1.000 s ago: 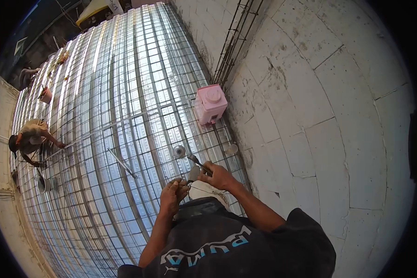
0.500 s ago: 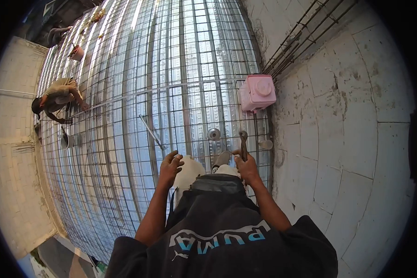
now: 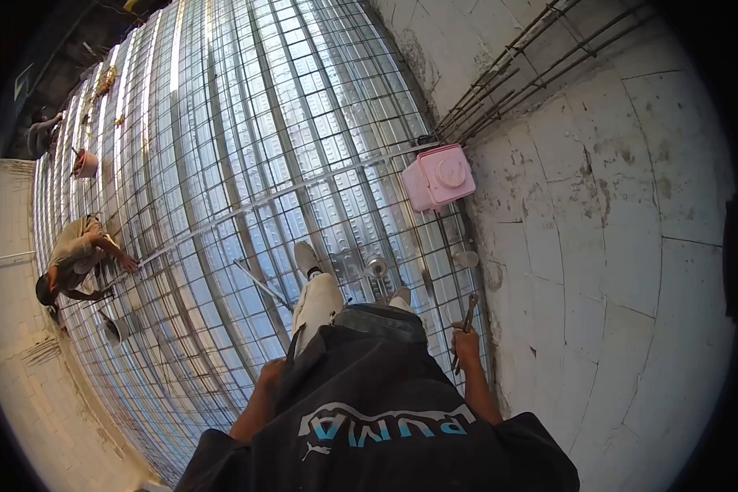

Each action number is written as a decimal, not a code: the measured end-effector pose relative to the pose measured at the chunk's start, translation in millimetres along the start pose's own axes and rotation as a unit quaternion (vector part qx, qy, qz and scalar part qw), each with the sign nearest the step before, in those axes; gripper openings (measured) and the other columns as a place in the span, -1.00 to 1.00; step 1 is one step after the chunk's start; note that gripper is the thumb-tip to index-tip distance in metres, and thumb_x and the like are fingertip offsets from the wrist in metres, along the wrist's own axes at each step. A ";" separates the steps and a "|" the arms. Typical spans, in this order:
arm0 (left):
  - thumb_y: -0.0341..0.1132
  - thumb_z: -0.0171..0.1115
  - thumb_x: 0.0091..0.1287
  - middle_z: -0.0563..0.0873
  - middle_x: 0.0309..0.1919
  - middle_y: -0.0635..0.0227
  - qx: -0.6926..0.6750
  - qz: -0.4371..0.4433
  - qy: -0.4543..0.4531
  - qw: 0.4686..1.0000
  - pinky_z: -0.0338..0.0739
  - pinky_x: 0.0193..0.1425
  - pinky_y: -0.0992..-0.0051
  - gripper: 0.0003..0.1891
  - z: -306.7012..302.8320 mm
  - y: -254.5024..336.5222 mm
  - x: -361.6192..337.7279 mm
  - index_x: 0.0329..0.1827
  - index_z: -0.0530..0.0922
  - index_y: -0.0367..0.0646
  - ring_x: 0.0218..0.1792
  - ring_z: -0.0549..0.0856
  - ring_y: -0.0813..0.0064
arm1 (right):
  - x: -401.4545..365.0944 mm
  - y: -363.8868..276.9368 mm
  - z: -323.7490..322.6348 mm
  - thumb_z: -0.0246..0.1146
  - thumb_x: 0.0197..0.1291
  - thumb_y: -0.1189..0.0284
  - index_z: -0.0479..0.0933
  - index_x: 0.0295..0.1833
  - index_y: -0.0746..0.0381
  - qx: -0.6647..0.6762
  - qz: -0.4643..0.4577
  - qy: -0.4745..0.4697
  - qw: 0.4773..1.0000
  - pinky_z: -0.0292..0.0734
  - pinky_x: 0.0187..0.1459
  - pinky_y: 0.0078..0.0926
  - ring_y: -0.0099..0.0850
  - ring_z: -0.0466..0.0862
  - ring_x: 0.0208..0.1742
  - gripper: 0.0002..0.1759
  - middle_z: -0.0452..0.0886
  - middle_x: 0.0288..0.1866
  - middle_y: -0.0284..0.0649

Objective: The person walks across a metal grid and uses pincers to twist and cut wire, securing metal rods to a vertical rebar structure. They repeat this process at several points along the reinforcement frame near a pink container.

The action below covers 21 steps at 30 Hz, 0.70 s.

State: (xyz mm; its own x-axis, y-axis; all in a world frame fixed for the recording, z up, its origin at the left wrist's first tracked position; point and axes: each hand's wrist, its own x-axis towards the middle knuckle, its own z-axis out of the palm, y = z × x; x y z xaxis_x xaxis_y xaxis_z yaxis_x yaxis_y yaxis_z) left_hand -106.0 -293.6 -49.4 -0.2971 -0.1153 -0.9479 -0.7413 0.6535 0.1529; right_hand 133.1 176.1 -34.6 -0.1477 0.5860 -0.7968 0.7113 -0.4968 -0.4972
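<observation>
In my right hand (image 3: 467,348), near the right-hand wall, is a pair of metal pincers (image 3: 471,308), its head pointing forward. Beside my left thigh hangs my left hand (image 3: 272,374); its fingers are mostly hidden against my dark clothing. Under my feet lies a steel rebar mesh (image 3: 246,238) over shiny corrugated metal decking. My left shoe (image 3: 307,257) is forward on the mesh. Between my feet sits a round metal fitting (image 3: 376,266). A clear plastic cup (image 3: 465,259) lies ahead of my right hand.
A pink plastic container (image 3: 439,178) stands by the block wall (image 3: 582,246). Rebar lengths (image 3: 517,86) lean there. A long straight bar (image 3: 279,191) crosses the mesh towards a crouching co-worker (image 3: 78,250), near a grey bucket (image 3: 116,330). A reddish bucket (image 3: 85,166) stands farther off.
My left foot has stepped forward. Both hands have dropped back to my sides, the right one swinging outward with the pincers. The view has turned and shifted slightly.
</observation>
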 end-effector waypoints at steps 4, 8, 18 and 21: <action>-0.03 0.15 0.45 0.63 0.12 0.24 -0.179 0.078 -0.002 0.981 0.53 0.01 0.24 -0.45 -85.0 115.4 48.5 0.38 0.37 -0.15 0.03 0.65 0.32 | -52.0 14.8 47.0 0.10 0.27 0.46 0.55 0.05 0.32 0.033 0.096 0.102 0.990 0.31 -0.67 -0.52 -0.58 0.40 -0.67 -0.71 0.43 -0.58 -0.38; -0.03 0.09 0.51 0.59 0.23 0.17 -0.226 0.199 0.011 0.953 0.53 0.17 0.28 -0.43 -157.5 241.9 44.0 0.46 0.31 -0.17 0.14 0.63 0.26 | -82.0 13.9 95.9 0.11 0.29 0.45 0.55 0.02 0.28 0.105 0.096 0.122 0.982 0.33 -0.66 -0.49 -0.56 0.38 -0.68 -0.75 0.41 -0.59 -0.37; -0.03 0.17 0.46 0.66 0.10 0.21 -0.081 0.215 -0.090 0.969 0.57 -0.01 0.38 -0.43 -136.6 338.8 55.6 0.38 0.39 -0.22 -0.04 0.68 0.37 | -67.1 -89.5 171.0 0.12 0.33 0.48 0.53 0.09 0.26 0.214 0.021 0.083 0.973 0.36 -0.59 -0.49 -0.54 0.40 -0.65 -0.74 0.42 -0.56 -0.37; -0.02 0.16 0.45 0.68 0.05 0.20 0.042 0.218 -0.133 0.966 0.57 -0.01 0.33 -0.43 -108.5 367.4 44.1 0.34 0.43 -0.28 -0.04 0.69 0.33 | -71.4 -116.6 186.4 0.13 0.32 0.50 0.54 0.07 0.27 0.213 0.008 0.088 0.973 0.33 -0.59 -0.53 -0.57 0.38 -0.64 -0.75 0.40 -0.57 -0.38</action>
State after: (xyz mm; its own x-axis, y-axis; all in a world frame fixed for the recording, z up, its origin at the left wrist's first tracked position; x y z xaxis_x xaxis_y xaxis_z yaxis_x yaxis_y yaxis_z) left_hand -456.8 -139.8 -4.6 -0.3966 0.3724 -0.8390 -0.5261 0.6568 0.5402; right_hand -67.3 72.9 16.2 0.0075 0.6572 -0.7537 0.3578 -0.7056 -0.6117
